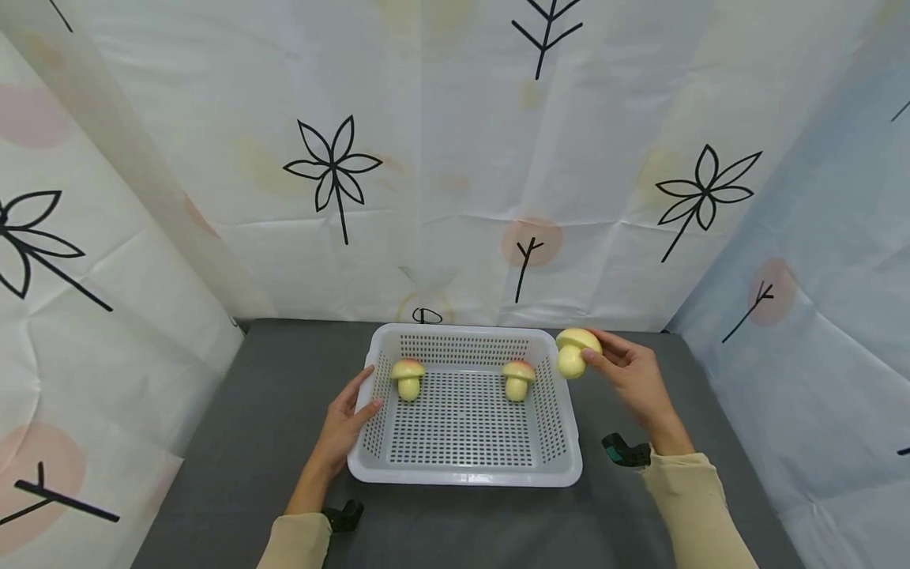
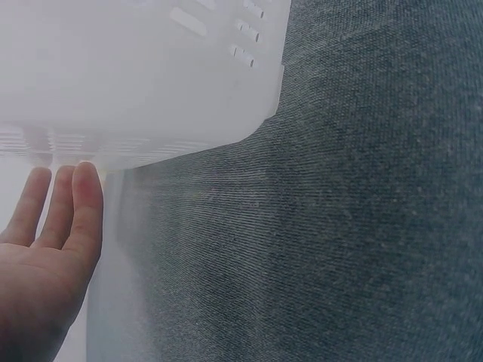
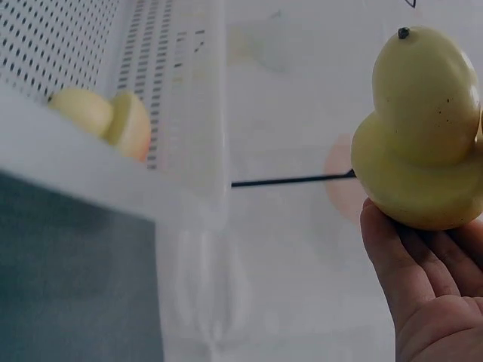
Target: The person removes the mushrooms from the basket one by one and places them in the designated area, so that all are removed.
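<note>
A white perforated plastic basket (image 1: 465,478) stands on the dark grey table. My left hand (image 1: 340,431) holds its left side, thumb over the rim; the left wrist view shows straight fingers (image 2: 87,200) at the outer wall, the thumb hidden there. Beside the basket's back right corner, my right hand (image 1: 636,379) pinches a yellow toy mushroom (image 1: 572,353) between thumb and fingers, stem pointing down. In the right wrist view that mushroom (image 3: 423,98) shows a dark spot on its stem end. Inside the basket are a left mushroom (image 1: 408,379) and a right mushroom (image 1: 518,381), both with reddish-tinged caps.
White cloth (image 1: 455,158) printed with black plant outlines hangs behind the table and along both sides. The grey tabletop (image 1: 249,442) extends around the basket. Dark straps with camera mounts (image 1: 626,450) sit at both wrists, below beige sleeves (image 1: 697,506).
</note>
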Demonstrator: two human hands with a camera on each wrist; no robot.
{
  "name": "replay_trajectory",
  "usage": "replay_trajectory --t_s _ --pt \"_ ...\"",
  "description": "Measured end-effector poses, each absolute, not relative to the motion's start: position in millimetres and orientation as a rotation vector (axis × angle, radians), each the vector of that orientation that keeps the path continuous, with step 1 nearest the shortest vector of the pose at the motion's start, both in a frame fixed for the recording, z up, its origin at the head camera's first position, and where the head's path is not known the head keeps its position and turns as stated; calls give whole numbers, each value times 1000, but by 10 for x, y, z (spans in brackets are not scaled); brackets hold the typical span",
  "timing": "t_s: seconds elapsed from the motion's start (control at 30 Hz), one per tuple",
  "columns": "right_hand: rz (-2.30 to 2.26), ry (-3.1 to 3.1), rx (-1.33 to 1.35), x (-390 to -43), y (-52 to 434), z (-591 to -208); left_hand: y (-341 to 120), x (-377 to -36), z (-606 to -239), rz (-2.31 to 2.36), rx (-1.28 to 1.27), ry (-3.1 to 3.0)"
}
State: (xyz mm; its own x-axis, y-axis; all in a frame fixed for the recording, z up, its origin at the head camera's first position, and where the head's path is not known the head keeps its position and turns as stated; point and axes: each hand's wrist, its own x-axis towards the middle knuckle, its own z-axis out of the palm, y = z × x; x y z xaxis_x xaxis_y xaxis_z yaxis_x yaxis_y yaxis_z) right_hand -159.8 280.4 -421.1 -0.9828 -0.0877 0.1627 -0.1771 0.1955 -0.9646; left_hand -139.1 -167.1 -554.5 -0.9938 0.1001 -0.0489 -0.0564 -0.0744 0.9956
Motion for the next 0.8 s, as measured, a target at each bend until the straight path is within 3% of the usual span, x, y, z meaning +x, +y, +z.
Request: replay_trajectory --t_s 0.8 --pt "1793 -2529 -23 -1699 3315 -4649 -1671 -1395 -5525 2225 46 2048"
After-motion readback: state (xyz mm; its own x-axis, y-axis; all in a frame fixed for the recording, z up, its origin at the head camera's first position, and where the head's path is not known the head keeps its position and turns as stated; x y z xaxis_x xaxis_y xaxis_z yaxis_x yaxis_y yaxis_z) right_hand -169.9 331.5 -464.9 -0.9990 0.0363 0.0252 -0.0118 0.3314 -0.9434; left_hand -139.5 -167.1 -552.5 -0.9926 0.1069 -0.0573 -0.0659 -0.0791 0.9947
